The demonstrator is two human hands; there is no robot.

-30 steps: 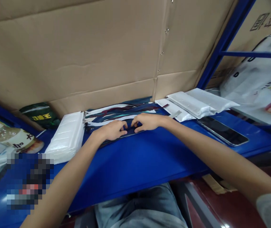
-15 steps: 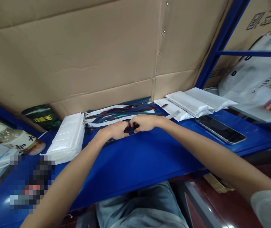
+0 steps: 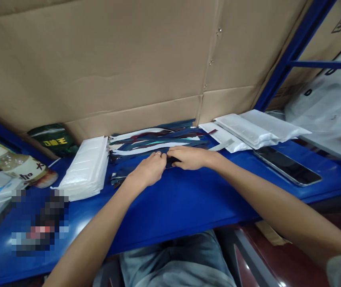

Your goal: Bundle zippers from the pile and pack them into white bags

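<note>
Several zippers (image 3: 155,142) in navy, white, maroon and teal lie side by side at the back of the blue table (image 3: 182,203). In front of them, my left hand (image 3: 151,167) is closed on a dark zipper (image 3: 122,174), whose left end shows on the table. My right hand (image 3: 188,157) is close beside it, fingers curled in a pinch on the same dark strip (image 3: 175,159). Its middle is mostly hidden by my fingers.
White padded packets are stacked at left (image 3: 83,167) and right (image 3: 248,129). A phone (image 3: 288,164) lies at the right. A bottle (image 3: 30,169) and a dark green bag (image 3: 52,139) are at the left. Cardboard (image 3: 113,59) rises behind, beside a blue post (image 3: 298,52).
My left hand has turned from a spread pinch to a closed grip, and its fingers now meet near my right hand. The view has shifted slightly.
</note>
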